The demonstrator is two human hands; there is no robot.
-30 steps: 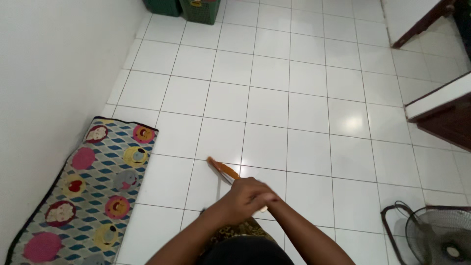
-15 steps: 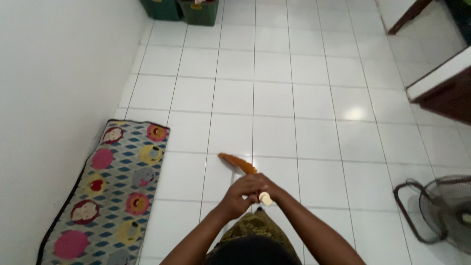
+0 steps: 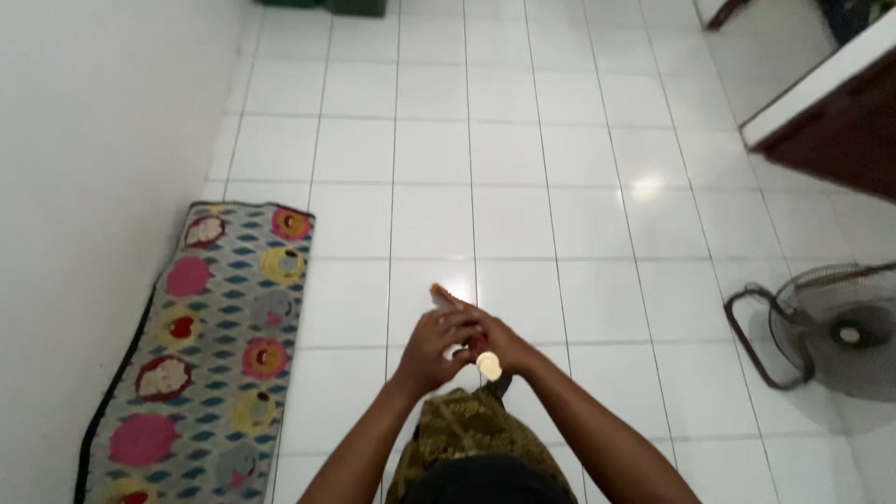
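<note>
Seen from above, a person's two bare hands meet just below the centre of the view. The left hand [image 3: 431,347] and right hand [image 3: 495,347] are both clenched together around the top of a long stick handle [image 3: 487,365], whose pale round end cap shows between them. An orange broom head [image 3: 444,296] peeks out just past the fingers toward 12 o'clock, resting on or just over the white tiled floor [image 3: 523,168]; which of the two cannot be told. This looks like the middle of a sweeping stroke, and the next pass would seem to call for a firm two-handed pull across the tiles. Below the hands, at 6 o'clock, is patterned green-gold clothing [image 3: 471,429]. At 9 o'clock a long mat [image 3: 210,345] with coloured circles lies along the white wall [image 3: 84,187]. At 3 o'clock a floor fan [image 3: 835,331] rests on the tiles. At 1 o'clock stands dark wooden furniture [image 3: 831,112]. No packages, labels or signs can be made out.
</note>
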